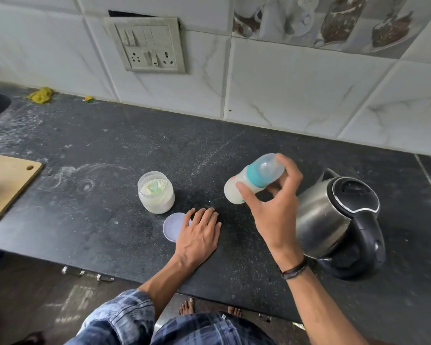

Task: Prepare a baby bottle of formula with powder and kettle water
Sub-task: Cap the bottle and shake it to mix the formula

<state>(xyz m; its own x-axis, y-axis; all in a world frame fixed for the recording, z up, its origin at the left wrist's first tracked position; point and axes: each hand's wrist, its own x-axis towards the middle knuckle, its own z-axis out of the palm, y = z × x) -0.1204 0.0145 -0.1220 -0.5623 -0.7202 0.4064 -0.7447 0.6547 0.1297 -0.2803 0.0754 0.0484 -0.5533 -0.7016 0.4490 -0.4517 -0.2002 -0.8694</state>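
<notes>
milky bottle (249, 181) tilted in right hand (274, 207), seemingly capped; left hand (199, 235) flat.

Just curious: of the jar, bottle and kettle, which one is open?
The powder jar: its lid lies on the counter. The baby bottle is capped, the kettle shut.

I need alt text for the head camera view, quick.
The right hand holds a capped, milky baby bottle with a teal collar tilted above the dark stone counter. The left hand rests flat beside an open clear jar of white powder, partly covering its round white lid; a steel kettle stands right.
</notes>
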